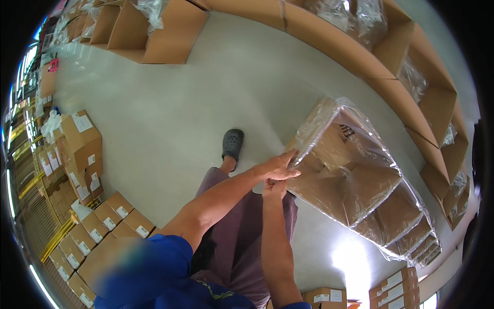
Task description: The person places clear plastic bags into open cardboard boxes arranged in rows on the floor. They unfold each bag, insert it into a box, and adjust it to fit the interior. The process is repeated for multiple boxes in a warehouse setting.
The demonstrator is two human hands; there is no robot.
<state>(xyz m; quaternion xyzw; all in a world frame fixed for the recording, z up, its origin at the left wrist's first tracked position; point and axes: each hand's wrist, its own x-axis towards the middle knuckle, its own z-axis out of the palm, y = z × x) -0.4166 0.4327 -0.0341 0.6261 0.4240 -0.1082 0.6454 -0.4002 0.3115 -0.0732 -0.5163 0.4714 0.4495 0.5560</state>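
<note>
A long row of open cardboard boxes (372,177) in clear plastic film runs from the middle of the view to the lower right. At its near corner my left hand (279,166) lies against the film-covered edge, with some fingers stretched out and apart. My right hand (274,188) is just below it, close against the left palm and the same corner, its fingers curled. Whether the right hand grips the film is hidden by the left hand and the small scale.
Another curved row of open cardboard boxes (332,42) holding clear plastic stands beyond. More open boxes (173,34) are at the upper left. Closed labelled cartons (92,231) and a carton stack (87,143) stand left; further cartons (397,289) are lower right. A grey clog (233,143) is on the floor.
</note>
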